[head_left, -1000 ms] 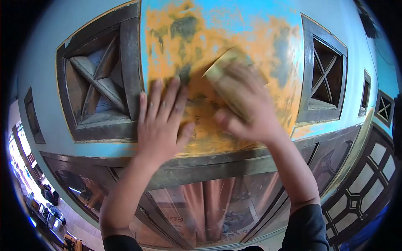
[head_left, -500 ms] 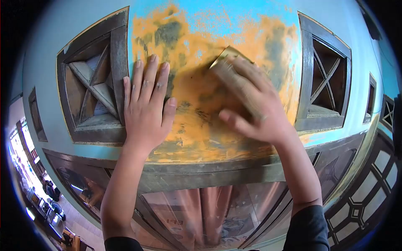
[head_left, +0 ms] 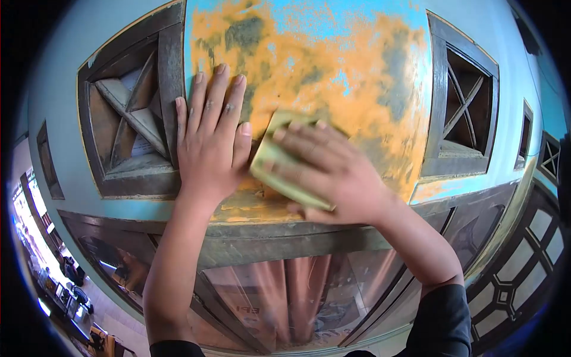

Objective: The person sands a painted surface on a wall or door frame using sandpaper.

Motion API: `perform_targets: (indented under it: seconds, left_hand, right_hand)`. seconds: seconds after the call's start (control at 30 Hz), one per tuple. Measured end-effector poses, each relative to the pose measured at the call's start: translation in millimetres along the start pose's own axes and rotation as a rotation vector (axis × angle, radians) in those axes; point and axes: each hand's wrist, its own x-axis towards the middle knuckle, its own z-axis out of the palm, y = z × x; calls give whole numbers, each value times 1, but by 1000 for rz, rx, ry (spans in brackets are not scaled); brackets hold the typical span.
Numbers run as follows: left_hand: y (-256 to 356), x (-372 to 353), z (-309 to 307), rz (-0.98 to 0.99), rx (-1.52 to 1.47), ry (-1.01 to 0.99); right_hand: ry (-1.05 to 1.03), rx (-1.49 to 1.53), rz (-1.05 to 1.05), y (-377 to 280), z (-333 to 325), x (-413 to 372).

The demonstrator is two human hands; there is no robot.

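My left hand (head_left: pixel 211 143) lies flat on the left part of the orange and blue patched wall panel (head_left: pixel 351 65), fingers spread and pointing up, grey smudges on some knuckles. Under my right hand (head_left: pixel 333 169) is a yellowish sheet of sandpaper (head_left: pixel 282 178), pressed against the lower middle of the panel. The fingers of that hand are blurred and reach over the sheet, whose left and lower edges show. Dark grey patches mark the orange surface above both hands.
Wooden-framed openings with crossed bars flank the panel, one at left (head_left: pixel 131 119) and one at right (head_left: pixel 467 107). Below runs a wooden beam (head_left: pixel 285 244) over glass panes with pinkish curtains (head_left: pixel 306 291). A dark lattice door (head_left: pixel 517 279) stands at lower right.
My right hand has moved down and to the left with the sandpaper, and more of the sheet shows. My left hand remains on the panel in nearly the same place.
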Motion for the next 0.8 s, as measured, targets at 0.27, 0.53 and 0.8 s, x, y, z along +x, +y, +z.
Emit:
perform_targets:
  seconds: [0.27,0.53,0.8]
  left_hand:
    - [2,0,-4,4,31,-30]
    - [6,-1,-4,31,10,-33]
    - [4,0,-4,56,-14,-20]
  right_hand:
    - [197,-150,279,13,-13,8]
    - [426,-234,385,37,-15,-8]
    - [246,-332,358,27,-17,-5]
